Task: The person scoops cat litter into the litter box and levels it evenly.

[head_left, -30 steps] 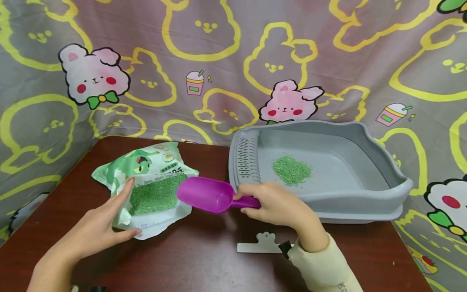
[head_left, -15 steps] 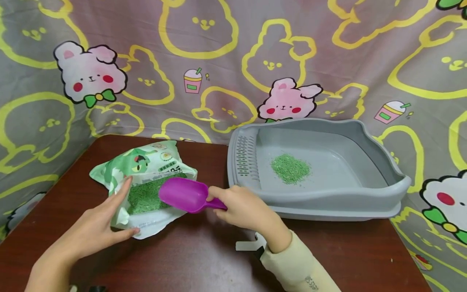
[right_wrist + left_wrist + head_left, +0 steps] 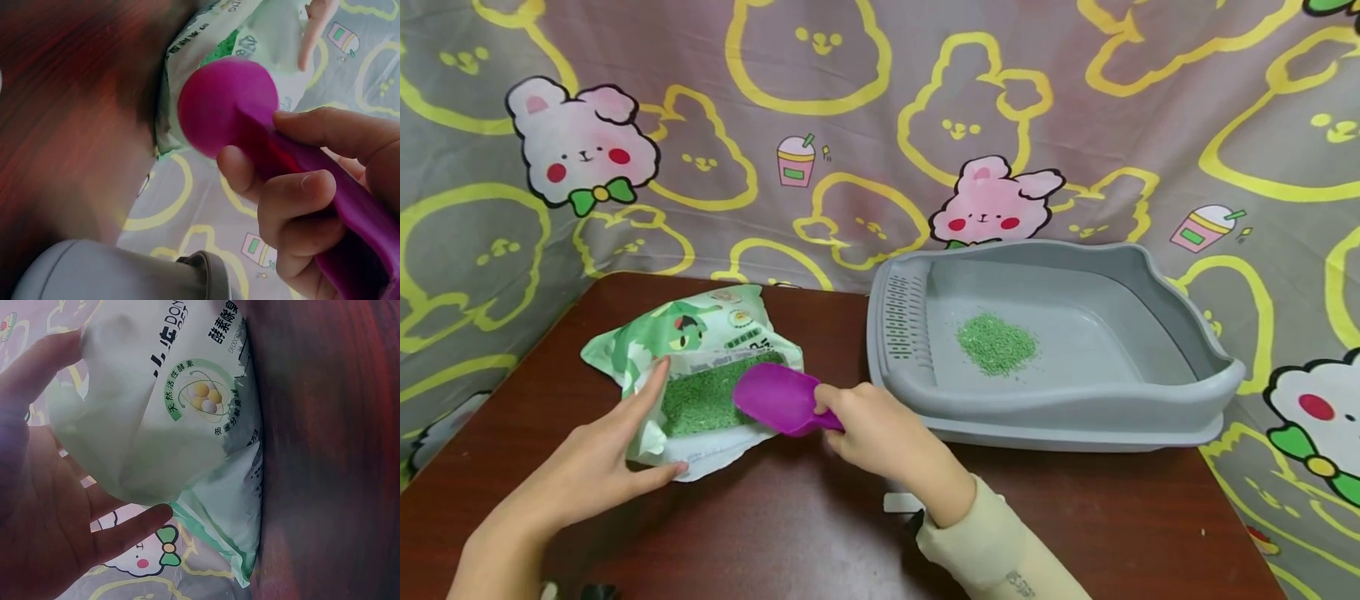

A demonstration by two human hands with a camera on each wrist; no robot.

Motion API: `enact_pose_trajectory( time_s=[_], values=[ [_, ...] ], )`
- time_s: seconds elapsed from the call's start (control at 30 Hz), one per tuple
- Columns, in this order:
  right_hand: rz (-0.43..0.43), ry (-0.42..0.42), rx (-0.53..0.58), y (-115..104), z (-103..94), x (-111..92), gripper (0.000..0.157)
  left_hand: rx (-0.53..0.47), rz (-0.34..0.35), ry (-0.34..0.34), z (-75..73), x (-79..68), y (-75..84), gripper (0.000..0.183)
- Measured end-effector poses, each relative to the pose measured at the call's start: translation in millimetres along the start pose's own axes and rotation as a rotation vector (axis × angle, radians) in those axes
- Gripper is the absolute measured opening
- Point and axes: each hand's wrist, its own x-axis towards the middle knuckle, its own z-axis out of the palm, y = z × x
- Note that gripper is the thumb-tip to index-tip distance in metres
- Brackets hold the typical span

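Observation:
My right hand [image 3: 880, 433] grips the handle of a purple scoop [image 3: 778, 398], fingers curled round it in the right wrist view. The scoop's blade lies over the right part of the mouth of an open bag [image 3: 658, 329] of green cat litter [image 3: 700, 404]. No litter shows in the scoop's bowl. My left hand [image 3: 583, 467] rests at the bag's left side, with thumb and fingers spread. In the left wrist view the fingers [image 3: 134, 532] of that hand look fairly straight against the bag's printed wall [image 3: 150, 444].
A grey litter box [image 3: 1052, 408] stands at the right, with a slotted step on its left side. Inside it lies a small pile of green litter [image 3: 996, 343]. A white flat piece [image 3: 901, 502] is partly hidden under my right forearm. A patterned cloth [image 3: 850, 83] hangs behind the table.
My right hand has carried the scoop left, from beside the bag to over its mouth. In the last half second the scoop has turned slightly. The left hand stays at the bag.

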Motion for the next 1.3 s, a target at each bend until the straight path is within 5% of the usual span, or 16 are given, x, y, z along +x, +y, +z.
enact_pose_trajectory(
  time_s=[1.3],
  values=[
    [0.144, -0.101, 0.154, 6, 14.4, 35, 0.014, 0.039, -0.068, -0.034, 3.7, 7.9, 2.1, 0.123]
  ],
)
